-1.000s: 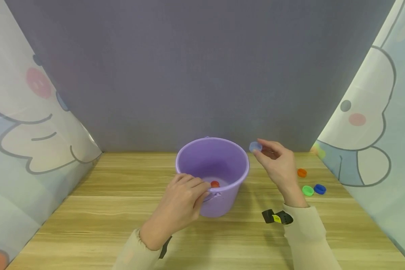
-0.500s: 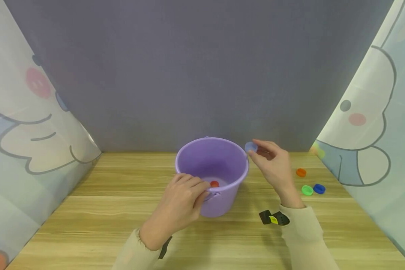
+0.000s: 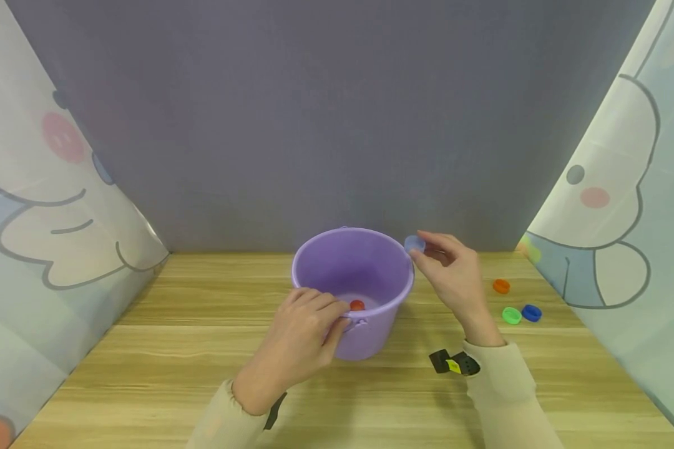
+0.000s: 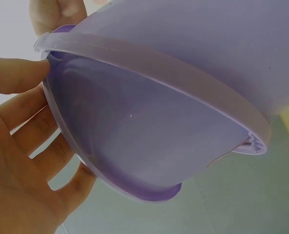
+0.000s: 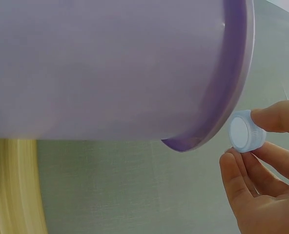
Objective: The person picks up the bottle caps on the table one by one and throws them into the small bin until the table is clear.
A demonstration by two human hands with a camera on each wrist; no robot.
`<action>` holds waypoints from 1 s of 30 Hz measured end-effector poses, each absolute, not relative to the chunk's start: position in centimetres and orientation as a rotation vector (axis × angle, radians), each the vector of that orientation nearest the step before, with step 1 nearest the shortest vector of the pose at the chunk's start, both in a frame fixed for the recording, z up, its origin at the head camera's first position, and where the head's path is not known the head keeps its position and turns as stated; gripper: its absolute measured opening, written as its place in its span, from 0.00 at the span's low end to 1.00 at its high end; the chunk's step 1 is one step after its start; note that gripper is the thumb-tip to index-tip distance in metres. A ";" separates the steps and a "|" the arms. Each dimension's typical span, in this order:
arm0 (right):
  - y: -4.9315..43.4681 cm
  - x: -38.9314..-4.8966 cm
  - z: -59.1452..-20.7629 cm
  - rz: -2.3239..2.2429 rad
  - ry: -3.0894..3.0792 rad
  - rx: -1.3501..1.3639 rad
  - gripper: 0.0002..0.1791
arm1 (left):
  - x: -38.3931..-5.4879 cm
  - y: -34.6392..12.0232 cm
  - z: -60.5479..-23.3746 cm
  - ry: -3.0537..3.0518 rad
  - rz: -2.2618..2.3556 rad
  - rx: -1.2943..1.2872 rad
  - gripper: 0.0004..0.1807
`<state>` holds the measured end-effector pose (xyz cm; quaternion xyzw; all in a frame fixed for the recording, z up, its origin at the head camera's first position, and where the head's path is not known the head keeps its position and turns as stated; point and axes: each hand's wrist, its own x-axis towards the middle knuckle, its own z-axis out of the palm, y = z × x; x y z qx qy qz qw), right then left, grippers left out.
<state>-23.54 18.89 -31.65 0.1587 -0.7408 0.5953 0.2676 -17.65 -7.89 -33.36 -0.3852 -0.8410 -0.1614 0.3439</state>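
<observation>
A purple bucket (image 3: 367,340) stands on the table with a small red cap (image 3: 357,305) inside at its bottom. My left hand (image 3: 303,324) grips the near-left part of its rim, fingers over the edge. In the left wrist view the thumb (image 4: 22,74) lies across from the fingers at the rim. My right hand (image 3: 457,274) pinches a pale blue bottle cap (image 3: 414,244) between thumb and fingers. That cap is right at the outer right side of the bucket's rim. In the right wrist view, the bottle cap (image 5: 246,131) shows its ridged side and round face.
Right of the right wrist lie an orange cap (image 3: 502,286), a green cap (image 3: 512,315) and a dark blue cap (image 3: 531,313) on the wooden table (image 3: 202,349). A grey panel (image 3: 337,125) rises behind the bucket, with cartoon-printed cloth (image 3: 618,187) at both sides.
My right hand has moved a little left with the pale blue bottle cap, closer to the bucket's rim. My left hand has kept its grip on the bucket, which stays put.
</observation>
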 end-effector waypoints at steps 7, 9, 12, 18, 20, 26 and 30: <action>18.6 -23.5 -31.6 1.621 -1.978 0.442 0.19 | -17.7 -7.8 -33.3 -2.181 -0.407 -0.991 0.04; 18.5 -23.4 -31.5 1.624 -1.974 0.448 0.19 | -17.7 -7.9 -33.3 -2.176 -0.408 -0.991 0.04; 18.4 -23.4 -31.4 1.625 -1.969 0.459 0.19 | -17.7 -7.8 -33.4 -2.165 -0.409 -0.995 0.04; 18.2 -23.4 -31.5 1.623 -1.968 0.480 0.19 | -17.8 -7.8 -33.4 -2.153 -0.405 -0.997 0.03; 18.1 -23.3 -31.5 1.625 -1.969 0.484 0.19 | -17.8 -7.8 -33.4 -2.153 -0.405 -0.996 0.03; 17.7 -23.2 -31.5 1.625 -1.979 0.486 0.20 | -17.7 -7.8 -33.4 -2.159 -0.406 -0.992 0.05; 17.5 -23.1 -31.4 1.617 -1.993 0.485 0.19 | -17.7 -7.8 -33.4 -2.167 -0.402 -0.989 0.05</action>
